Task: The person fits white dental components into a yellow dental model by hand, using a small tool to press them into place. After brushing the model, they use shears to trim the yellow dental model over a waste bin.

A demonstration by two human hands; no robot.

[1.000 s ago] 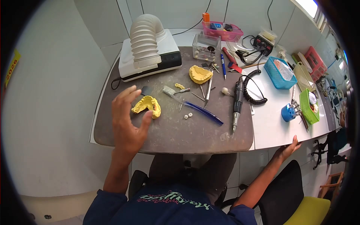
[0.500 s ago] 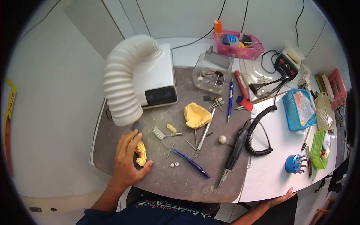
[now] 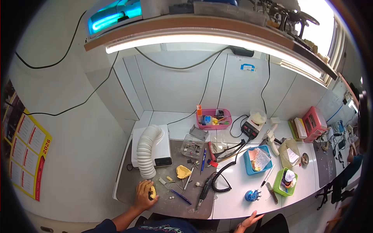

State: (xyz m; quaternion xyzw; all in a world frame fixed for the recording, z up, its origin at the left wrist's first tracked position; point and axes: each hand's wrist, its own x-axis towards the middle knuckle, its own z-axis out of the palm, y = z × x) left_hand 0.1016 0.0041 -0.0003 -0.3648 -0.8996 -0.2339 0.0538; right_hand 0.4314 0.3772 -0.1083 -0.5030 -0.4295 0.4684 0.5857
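My left hand is at the left front of the grey mat, curled round a small yellow dental cast, its fingers at the upper end and its thumb by the lower end. My right hand is low at the table's front edge, its fingers stretched out and nothing in it. A larger yellow dental cast lies on the mat, near a blue-handled brush, a metal tool and a black handpiece.
A white ribbed hose bends down from a white box at the left. Behind are a clear case and a pink basket. Blue and green baskets and a blue bur holder stand at the right.
The view has tilted up and now takes in the shelf, lamp and wall. My left hand stays at the small cast, its thumb nearer the lower end. My right hand remains by the front edge.
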